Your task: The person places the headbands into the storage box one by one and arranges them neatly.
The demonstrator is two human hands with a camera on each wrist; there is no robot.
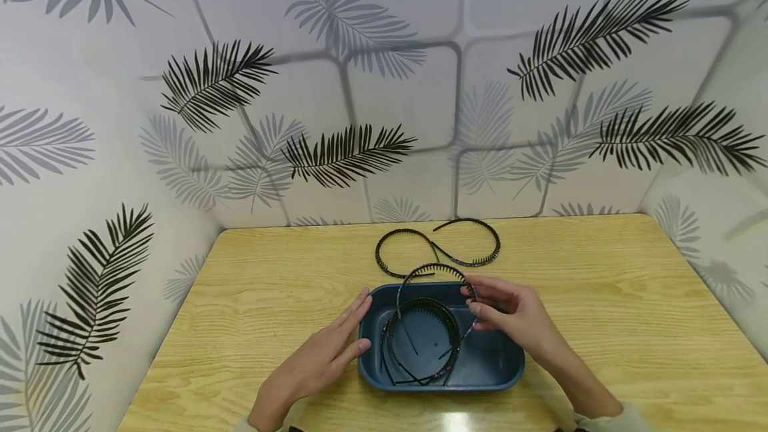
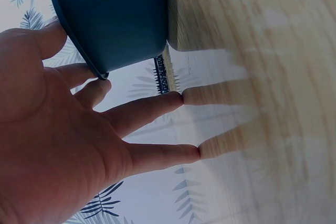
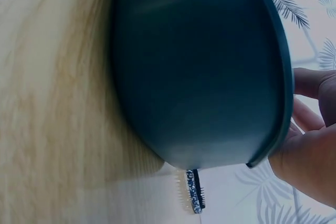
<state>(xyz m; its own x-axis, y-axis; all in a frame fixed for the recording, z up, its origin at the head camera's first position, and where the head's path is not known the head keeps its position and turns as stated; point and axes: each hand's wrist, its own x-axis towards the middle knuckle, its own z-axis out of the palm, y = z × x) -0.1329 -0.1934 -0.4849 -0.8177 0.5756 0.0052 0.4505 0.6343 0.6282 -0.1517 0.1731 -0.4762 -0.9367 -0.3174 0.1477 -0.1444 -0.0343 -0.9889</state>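
A dark blue plastic box (image 1: 495, 365) holds several black toothed headbands (image 1: 451, 320) with speckled trim, lying in overlapping loops towards its left side. My right hand (image 1: 513, 315) pinches the right arm of another headband (image 1: 433, 265), which stands tilted over the box with its toothed curve above the far rim. On the box's left side, my left hand (image 1: 327, 355) rests against the rim with fingers spread. In the left wrist view two fingertips of that hand (image 2: 68, 129) touch the table. The box wall hides part of my right hand (image 3: 310, 156) in the right wrist view.
Behind the box, a headband (image 1: 379, 260) lies on the left and another headband (image 1: 498, 245) on the right, close together on the wooden table (image 1: 264, 285). A leaf-patterned wall (image 1: 414, 105) rises along the table's far edge.
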